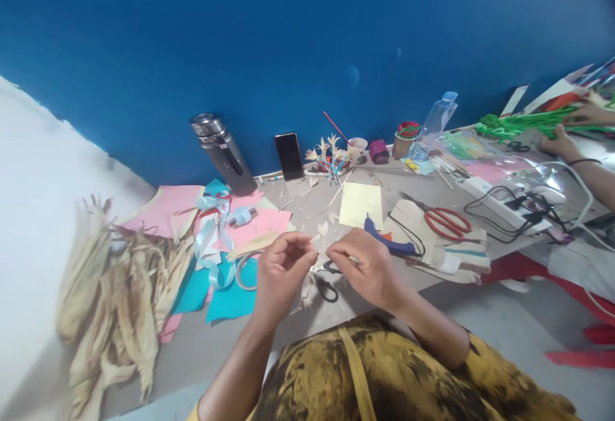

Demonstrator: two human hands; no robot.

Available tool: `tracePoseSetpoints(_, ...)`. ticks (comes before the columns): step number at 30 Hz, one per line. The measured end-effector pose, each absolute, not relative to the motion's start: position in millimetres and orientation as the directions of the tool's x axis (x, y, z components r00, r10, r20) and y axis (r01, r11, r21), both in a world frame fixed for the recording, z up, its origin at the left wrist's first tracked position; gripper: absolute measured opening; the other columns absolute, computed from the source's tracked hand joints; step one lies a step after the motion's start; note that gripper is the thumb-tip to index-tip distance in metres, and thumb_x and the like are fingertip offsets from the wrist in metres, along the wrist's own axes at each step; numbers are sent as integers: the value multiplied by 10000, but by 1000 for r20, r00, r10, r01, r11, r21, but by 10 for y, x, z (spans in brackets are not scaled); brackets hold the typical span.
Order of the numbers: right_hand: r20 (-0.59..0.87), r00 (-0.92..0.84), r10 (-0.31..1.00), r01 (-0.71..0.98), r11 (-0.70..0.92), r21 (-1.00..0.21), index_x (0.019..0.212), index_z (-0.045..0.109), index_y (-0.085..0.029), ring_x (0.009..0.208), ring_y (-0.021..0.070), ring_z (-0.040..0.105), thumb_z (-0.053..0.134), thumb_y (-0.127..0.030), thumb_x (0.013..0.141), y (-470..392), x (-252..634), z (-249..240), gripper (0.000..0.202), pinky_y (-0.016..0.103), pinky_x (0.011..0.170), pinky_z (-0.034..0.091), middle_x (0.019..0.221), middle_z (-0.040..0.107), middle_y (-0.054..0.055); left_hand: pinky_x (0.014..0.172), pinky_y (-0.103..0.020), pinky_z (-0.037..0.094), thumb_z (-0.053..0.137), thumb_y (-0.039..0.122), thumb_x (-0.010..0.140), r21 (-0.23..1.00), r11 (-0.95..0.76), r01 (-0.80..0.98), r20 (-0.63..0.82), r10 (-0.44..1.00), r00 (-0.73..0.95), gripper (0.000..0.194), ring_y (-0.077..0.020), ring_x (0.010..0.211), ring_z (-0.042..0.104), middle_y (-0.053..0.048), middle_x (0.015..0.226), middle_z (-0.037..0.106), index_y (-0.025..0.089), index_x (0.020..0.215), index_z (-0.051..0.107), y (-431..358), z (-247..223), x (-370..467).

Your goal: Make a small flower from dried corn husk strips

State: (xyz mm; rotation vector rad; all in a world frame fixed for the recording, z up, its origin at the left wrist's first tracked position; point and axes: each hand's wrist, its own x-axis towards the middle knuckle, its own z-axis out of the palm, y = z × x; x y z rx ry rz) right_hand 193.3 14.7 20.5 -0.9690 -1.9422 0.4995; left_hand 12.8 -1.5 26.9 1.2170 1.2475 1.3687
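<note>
Curling narrow, the left hand [284, 275] has a pale sliver [316, 239] at its fingertips, gripped or not I can't tell; likely light, fragile, best pinched by an edge. Beside it, the right hand [364, 266] pinches close, contents unclear.

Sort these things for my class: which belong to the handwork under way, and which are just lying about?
Probably in the job:
left hand
right hand
pale scraps near them
black-handled scissors
blue glue gun

Apparently lying about:
flask
phone
clear bottle
</note>
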Motion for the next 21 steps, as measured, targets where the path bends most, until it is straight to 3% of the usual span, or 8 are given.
tracePoseSetpoints(2, 445, -246, 861, 338, 507, -793, 779, 711, -187, 699, 165, 607, 570, -258, 945, 128, 1890, 177, 229, 267, 668, 439, 727, 698, 41, 690, -255, 513, 769, 223, 728, 995, -27, -96, 21, 998, -67, 254, -124, 690, 619, -3, 792, 688, 195, 977, 729, -34, 214, 155)
tracePoseSetpoints(6, 234, -265, 936, 161, 282, -946, 749, 693, -162, 630, 134, 586, 594, -339, 921, 111, 1829, 163, 266, 223, 586, 427, 694, 671, 17, 720, -269, 499, 744, 277, 783, 994, -30, -103, 27, 999, -36, 128, -136, 724, 608, -30, 829, 692, 183, 864, 775, -66, 129, 211)
tracePoseSetpoints(12, 119, -350, 929, 144, 179, -973, 667, 653, -160, 563, 106, 513, 575, -378, 919, 128, 1808, 160, 343, 212, 546, 389, 611, 607, -8, 722, -268, 471, 708, 294, 820, 996, -80, -40, 75, 991, -107, 136, -146, 732, 598, -24, 769, 673, 184, 771, 772, -66, 112, 244)
tracePoseSetpoints(15, 77, -351, 933, 124, 128, -984, 744, 684, -163, 570, 109, 522, 592, -382, 903, 118, 1783, 120, 286, 213, 542, 395, 642, 626, -5, 719, -265, 465, 737, 276, 786, 996, -72, -57, 62, 986, -154, 113, -142, 726, 592, -13, 751, 663, 180, 728, 751, -52, 86, 248)
tracePoseSetpoints(18, 100, -287, 953, 101, 134, -986, 877, 703, -169, 608, 128, 575, 650, -379, 863, 94, 1758, 78, 217, 218, 561, 426, 689, 671, 4, 706, -261, 462, 766, 271, 756, 991, -48, -129, 25, 985, -172, 111, -132, 712, 579, -3, 731, 643, 176, 706, 740, -38, 44, 248)
tracePoseSetpoints(21, 141, -310, 940, 141, 192, -971, 777, 678, -176, 582, 117, 563, 601, -369, 907, 79, 1760, 62, 246, 215, 551, 413, 676, 680, 8, 659, -254, 459, 802, 260, 710, 955, 4, -297, -43, 991, -126, 124, -118, 669, 559, 10, 698, 615, 168, 670, 729, -22, 18, 250)
